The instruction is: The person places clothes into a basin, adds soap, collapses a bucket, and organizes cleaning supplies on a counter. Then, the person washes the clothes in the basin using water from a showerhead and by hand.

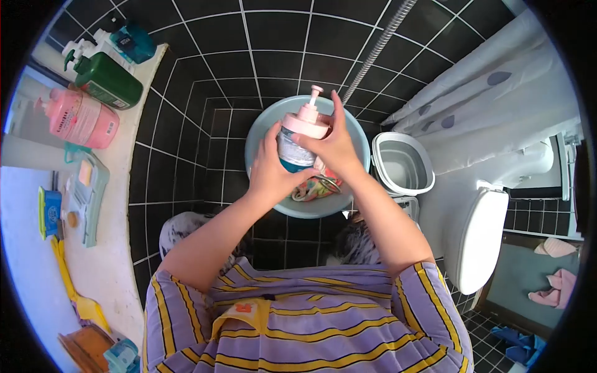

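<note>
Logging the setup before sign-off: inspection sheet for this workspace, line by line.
Surface: dark tiled floor; pale ledge at left.
Job's things: pink-topped pump bottle held over blue basin; colourful cloth inside basin.
Clutter: pink bottle and green bottle on ledge; grey tub right of basin.
Grips: left grip and right grip both on pink-topped pump bottle.
Cables: nothing seen; metal hose against wall.
Surroundings: dark tiled wall; pale curtain at right.

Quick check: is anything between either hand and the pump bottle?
Nothing visible: the left hand and right hand both hold the pump bottle directly, above the light blue basin.
</note>
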`<state>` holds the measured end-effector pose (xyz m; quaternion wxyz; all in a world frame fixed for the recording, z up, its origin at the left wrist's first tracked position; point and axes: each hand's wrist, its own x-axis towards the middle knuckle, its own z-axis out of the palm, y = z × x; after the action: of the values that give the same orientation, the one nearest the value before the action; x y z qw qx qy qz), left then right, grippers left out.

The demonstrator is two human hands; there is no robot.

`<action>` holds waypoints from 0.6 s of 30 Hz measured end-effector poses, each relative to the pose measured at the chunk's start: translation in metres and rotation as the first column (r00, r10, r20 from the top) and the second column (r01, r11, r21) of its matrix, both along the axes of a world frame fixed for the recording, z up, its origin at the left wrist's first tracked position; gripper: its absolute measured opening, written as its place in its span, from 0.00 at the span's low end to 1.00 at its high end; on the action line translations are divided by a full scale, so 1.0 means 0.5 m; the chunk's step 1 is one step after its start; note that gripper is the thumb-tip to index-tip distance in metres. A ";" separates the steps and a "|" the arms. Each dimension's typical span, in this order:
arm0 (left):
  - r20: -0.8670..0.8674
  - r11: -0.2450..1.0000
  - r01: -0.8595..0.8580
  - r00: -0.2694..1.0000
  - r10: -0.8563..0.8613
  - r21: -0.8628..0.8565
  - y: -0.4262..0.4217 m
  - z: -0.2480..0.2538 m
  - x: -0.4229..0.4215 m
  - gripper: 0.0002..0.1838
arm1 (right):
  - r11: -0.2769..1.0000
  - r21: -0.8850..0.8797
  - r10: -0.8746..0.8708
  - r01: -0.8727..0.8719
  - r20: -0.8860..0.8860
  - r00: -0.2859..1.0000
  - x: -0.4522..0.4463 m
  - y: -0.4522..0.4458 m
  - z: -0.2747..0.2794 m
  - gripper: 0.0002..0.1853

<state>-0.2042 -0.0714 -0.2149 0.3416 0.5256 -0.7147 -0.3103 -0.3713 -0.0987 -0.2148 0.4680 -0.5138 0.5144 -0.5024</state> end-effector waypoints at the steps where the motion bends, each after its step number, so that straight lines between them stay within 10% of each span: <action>1: -0.243 0.972 0.110 0.968 -0.057 0.209 -0.008 -0.016 0.007 0.56 | 0.998 0.024 0.055 -0.057 0.065 0.996 -0.012 -0.001 0.019 0.64; 3: -0.673 0.773 0.433 0.739 -0.011 0.463 -0.032 -0.049 0.022 0.54 | 0.987 0.045 0.146 -0.157 0.176 0.974 -0.024 0.000 0.042 0.63; 7: -0.853 0.536 0.668 0.458 0.250 0.516 0.009 -0.034 0.023 0.52 | 0.945 0.016 0.305 -0.325 0.306 0.902 -0.044 -0.002 0.033 0.64; 10: -0.777 0.752 0.491 0.628 0.045 0.440 0.031 -0.025 -0.022 0.53 | 0.919 0.006 0.372 -0.393 0.308 0.875 -0.064 0.006 0.062 0.61; 13: -0.707 0.902 0.304 0.707 0.002 0.307 0.064 -0.055 -0.078 0.57 | 0.971 -0.014 0.234 -0.237 -0.111 0.966 -0.055 0.020 0.073 0.57; 18: -0.624 0.885 0.214 0.774 0.105 0.414 0.085 -0.024 -0.116 0.54 | 0.999 -0.054 -0.015 0.009 -0.101 0.995 -0.037 0.033 0.061 0.50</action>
<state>-0.2620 -0.0288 -0.2270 0.4161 0.4351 -0.4784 -0.6393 -0.3898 -0.0823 -0.1845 0.4243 -0.5479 0.5270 -0.4920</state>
